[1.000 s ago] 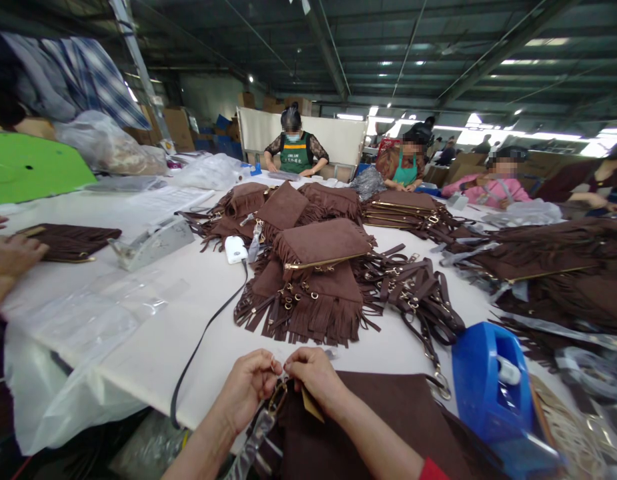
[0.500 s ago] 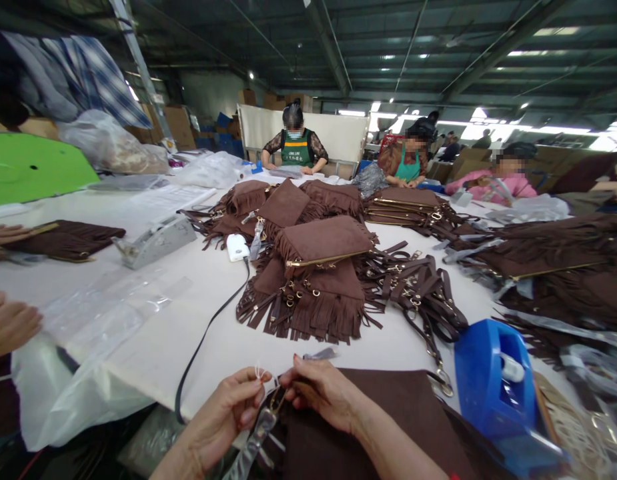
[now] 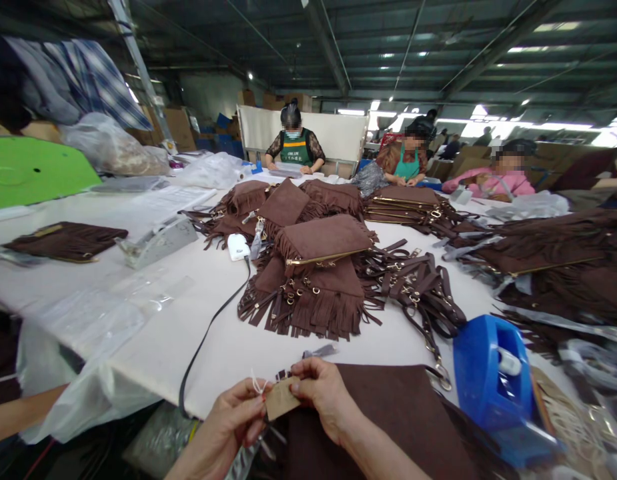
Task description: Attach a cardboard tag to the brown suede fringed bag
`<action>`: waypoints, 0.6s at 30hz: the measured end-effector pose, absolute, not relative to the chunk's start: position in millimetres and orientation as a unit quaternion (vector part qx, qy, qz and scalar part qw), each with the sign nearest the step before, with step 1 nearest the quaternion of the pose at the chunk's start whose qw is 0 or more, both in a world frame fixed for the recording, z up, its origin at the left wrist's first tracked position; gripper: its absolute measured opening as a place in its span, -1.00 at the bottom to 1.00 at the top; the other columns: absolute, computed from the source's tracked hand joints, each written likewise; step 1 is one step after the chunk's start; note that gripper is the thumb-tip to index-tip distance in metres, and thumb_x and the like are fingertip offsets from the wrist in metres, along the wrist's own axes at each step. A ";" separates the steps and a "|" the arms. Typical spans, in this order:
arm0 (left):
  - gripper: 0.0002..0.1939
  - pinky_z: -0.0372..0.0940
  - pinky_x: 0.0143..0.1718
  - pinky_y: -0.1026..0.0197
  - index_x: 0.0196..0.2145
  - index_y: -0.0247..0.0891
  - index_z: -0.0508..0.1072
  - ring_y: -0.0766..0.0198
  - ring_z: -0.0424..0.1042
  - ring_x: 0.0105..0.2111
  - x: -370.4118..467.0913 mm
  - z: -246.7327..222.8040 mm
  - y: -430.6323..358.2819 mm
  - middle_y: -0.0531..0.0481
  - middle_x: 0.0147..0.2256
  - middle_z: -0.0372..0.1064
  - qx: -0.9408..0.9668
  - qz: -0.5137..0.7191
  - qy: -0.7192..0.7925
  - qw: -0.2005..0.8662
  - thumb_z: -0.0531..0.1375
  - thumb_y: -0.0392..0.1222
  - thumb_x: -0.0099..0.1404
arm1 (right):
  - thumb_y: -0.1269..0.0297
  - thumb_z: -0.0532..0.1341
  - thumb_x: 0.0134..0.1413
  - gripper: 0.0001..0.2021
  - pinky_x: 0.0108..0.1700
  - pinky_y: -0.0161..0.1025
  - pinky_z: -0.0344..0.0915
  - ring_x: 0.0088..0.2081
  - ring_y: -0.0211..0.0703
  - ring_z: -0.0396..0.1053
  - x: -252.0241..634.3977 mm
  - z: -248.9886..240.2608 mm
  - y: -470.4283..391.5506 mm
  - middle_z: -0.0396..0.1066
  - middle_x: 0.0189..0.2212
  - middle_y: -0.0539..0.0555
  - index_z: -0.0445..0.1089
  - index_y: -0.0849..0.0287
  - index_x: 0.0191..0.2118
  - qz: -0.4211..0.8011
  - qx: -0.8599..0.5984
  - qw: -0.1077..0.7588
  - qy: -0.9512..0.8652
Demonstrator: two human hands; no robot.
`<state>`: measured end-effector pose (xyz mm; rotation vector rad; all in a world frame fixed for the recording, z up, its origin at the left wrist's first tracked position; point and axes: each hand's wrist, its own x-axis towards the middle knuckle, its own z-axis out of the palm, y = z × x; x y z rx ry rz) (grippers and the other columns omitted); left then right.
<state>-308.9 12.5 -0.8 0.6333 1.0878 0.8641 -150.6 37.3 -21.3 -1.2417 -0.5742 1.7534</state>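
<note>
My left hand point(image 3: 235, 417) and my right hand point(image 3: 321, 393) meet at the near table edge. Together they pinch a small tan paper tag point(image 3: 282, 398) with a thin white string point(image 3: 257, 386) at the top corner of a brown suede bag point(image 3: 388, 413) lying flat in front of me. My left fingers hold the string end, my right thumb and fingers press on the tag. A clear plastic strip hangs below my left hand.
A pile of brown fringed bags point(image 3: 313, 280) and straps point(image 3: 423, 293) fills the white table point(image 3: 153, 347). A blue tape dispenser point(image 3: 493, 383) stands at my right. A black cord point(image 3: 208, 333) runs to a white device point(image 3: 237, 247). A neighbour's forearm point(image 3: 18, 413) shows at left; several workers sit opposite.
The tan tag has come up into view between my fingers. The neighbour's hands have left the table edge at left; only a forearm shows lower down.
</note>
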 end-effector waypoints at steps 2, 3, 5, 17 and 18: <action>-0.63 -0.18 -0.66 0.39 -0.38 -0.29 0.46 0.53 0.07 -0.73 -308.1 -1.3 7.3 0.06 -0.60 0.30 0.315 0.386 0.512 0.699 0.36 0.00 -0.10 | 0.51 0.19 -0.56 -0.77 -0.52 -0.35 0.13 -0.59 -0.30 0.19 -155.5 -21.8 37.5 0.23 -0.66 -0.12 0.31 0.22 -0.54 0.683 -0.528 0.449 -0.229; -0.60 -0.15 -0.66 0.39 -0.37 -0.28 0.47 0.52 0.10 -0.73 -307.5 -2.2 4.3 0.02 -0.55 0.35 0.332 0.381 0.523 0.687 0.36 0.03 -0.11 | 0.52 0.17 -0.56 -0.77 -0.53 -0.36 0.12 -0.60 -0.31 0.17 -158.0 -22.0 37.4 0.21 -0.67 -0.12 0.30 0.21 -0.54 0.676 -0.537 0.452 -0.224; -0.52 -0.08 -0.67 0.37 -0.34 -0.27 0.49 0.48 0.16 -0.73 -306.5 -5.4 -2.0 -0.04 -0.46 0.41 0.364 0.369 0.544 0.659 0.37 0.11 -0.15 | 0.52 0.15 -0.56 -0.77 -0.55 -0.37 0.09 -0.60 -0.31 0.14 -162.6 -22.8 36.6 0.19 -0.68 -0.13 0.29 0.21 -0.54 0.669 -0.539 0.464 -0.214; -0.25 0.20 -0.60 0.33 0.01 -0.30 0.34 0.31 0.29 -0.63 -303.8 -14.6 -11.8 -0.02 -0.62 0.40 0.476 0.317 0.569 0.591 0.23 0.26 -0.03 | 0.41 0.09 -0.36 -0.85 -0.51 -0.38 0.17 -0.55 -0.29 0.20 -173.0 -22.2 24.3 0.23 -0.60 -0.06 0.29 0.20 -0.49 0.684 -0.498 0.465 -0.260; -0.27 0.26 -0.55 0.31 0.03 -0.29 0.32 0.28 0.34 -0.58 -304.3 -13.0 -10.5 -0.05 -0.52 0.45 0.490 0.322 0.567 0.579 0.20 0.25 0.01 | 0.40 0.07 -0.29 -0.85 -0.49 -0.37 0.20 -0.50 -0.26 0.24 -171.1 -21.1 22.0 0.27 -0.56 -0.03 0.32 0.20 -0.46 0.664 -0.500 0.463 -0.309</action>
